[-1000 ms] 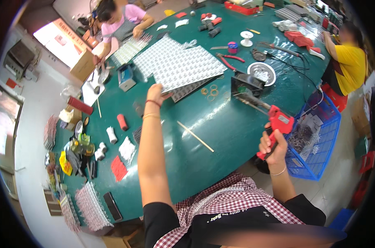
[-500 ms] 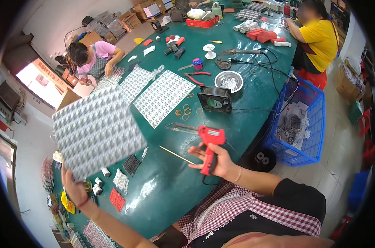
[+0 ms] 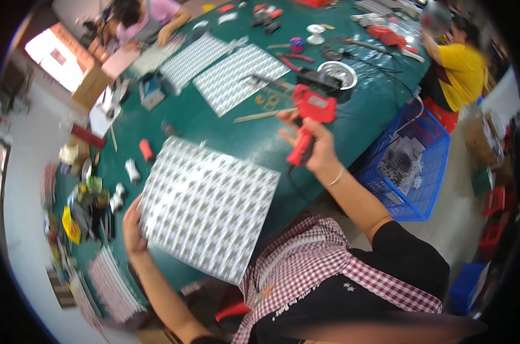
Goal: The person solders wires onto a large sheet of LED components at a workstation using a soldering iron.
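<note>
Gripping the left edge of a large grey-and-white patterned rectangular sheet [image 3: 205, 215], my left hand [image 3: 133, 226] held it tilted above the near edge of the green table [image 3: 225, 135]. My right hand [image 3: 317, 149] was wrapped tight around the handle of a red plastic glue gun [image 3: 307, 123], raised just beyond the sheet's far corner.

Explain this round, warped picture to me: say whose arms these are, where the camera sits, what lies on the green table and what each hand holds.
The camera is worn on a person's head and looks down, so its fisheye lens bends straight edges. The arms coming up from below are the wearer's own. The left hand grips the edge of a large patterned sheet. The right hand holds a red pistol-shaped tool raised above the green table. On the table lie more patterned sheets, a metal bowl and pliers. Two other people work at the far side.
</note>
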### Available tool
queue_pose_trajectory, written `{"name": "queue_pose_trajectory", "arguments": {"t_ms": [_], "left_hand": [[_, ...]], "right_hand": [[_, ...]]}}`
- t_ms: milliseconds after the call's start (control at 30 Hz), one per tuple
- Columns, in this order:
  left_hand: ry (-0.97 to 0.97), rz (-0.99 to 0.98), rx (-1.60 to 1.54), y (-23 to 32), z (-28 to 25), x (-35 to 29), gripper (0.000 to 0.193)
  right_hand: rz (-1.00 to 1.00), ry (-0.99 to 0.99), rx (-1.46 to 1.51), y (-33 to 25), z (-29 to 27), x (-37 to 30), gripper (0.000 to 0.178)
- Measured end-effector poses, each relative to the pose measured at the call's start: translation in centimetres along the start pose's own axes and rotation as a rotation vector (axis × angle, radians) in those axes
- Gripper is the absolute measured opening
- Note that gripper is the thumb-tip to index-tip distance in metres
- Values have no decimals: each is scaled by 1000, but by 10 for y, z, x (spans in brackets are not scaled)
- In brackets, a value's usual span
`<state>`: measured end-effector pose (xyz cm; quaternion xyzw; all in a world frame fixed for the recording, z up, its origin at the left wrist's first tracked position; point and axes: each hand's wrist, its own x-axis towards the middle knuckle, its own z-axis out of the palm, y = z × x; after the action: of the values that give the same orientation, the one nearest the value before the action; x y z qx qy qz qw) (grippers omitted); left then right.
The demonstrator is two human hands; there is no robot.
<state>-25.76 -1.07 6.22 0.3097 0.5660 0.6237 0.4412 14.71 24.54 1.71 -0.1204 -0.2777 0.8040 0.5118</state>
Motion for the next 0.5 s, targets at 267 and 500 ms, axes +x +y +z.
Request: {"name": "queue_pose_trajectory", "arguments": {"t_ms": [267,500], "left_hand": [[-240,-215,176,-81,63,75,43],[-118,216,1185,-87,64,72,36]], "right_hand": [[38,-64,-144,-44,-9,-51,30],[237,74,-67,-19,-26,-70,27]]}}
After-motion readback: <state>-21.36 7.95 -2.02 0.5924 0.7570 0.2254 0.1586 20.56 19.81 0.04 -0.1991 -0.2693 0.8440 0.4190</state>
